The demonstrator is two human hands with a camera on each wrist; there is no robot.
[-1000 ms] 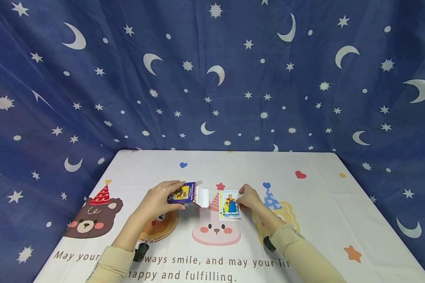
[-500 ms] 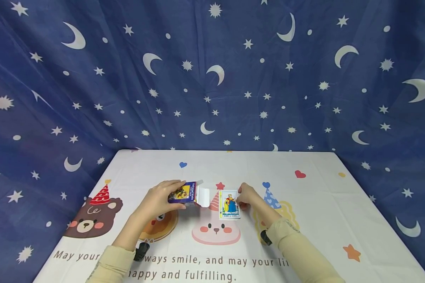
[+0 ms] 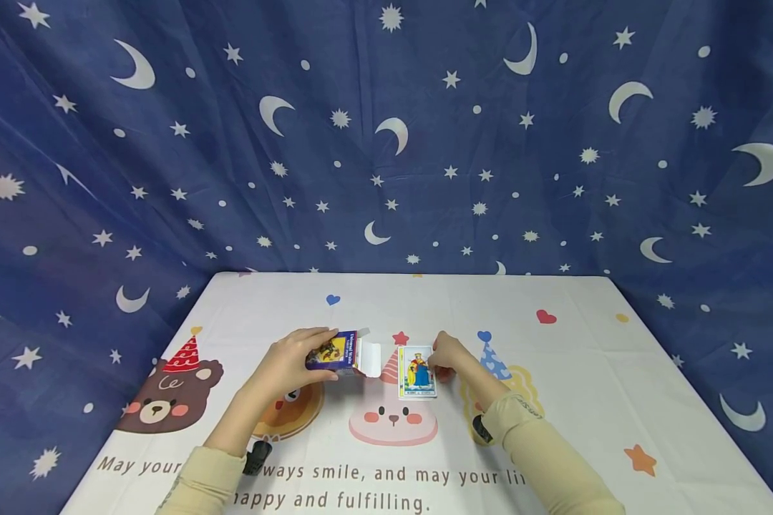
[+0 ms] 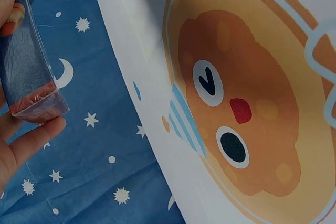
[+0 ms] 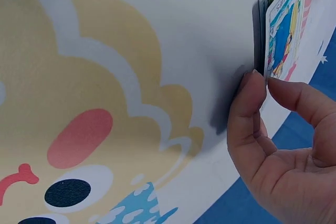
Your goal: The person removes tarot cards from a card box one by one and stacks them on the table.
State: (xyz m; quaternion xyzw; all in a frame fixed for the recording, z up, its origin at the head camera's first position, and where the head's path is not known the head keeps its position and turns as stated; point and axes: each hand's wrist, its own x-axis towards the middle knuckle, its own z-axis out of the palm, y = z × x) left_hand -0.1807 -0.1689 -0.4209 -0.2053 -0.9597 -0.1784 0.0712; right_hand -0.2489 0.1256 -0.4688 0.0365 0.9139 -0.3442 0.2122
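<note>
My left hand (image 3: 291, 362) grips a blue and yellow tarot card box (image 3: 332, 352) by its closed end, thumb below and fingers above. The box's white flap (image 3: 370, 359) hangs open toward the right. In the left wrist view the clear side of the box (image 4: 31, 72) shows, with fingertips at its edges. To the right, my right hand (image 3: 451, 355) pinches the right edge of a small stack of tarot cards (image 3: 417, 372) between thumb and curled fingers. The top card, a robed figure in blue and yellow, faces up. In the right wrist view the stack (image 5: 283, 30) is seen edge-on.
A white tablecloth (image 3: 573, 400) printed with cartoon animals, hearts and lettering covers the table. Behind and at both sides hangs a blue curtain (image 3: 335, 200) with moons and stars. Dark wrist straps (image 3: 258, 458) sit below each hand.
My right hand and forearm have shifted very slightly, the hand still at the cards' right edge. The left hand and the box stay in place.
</note>
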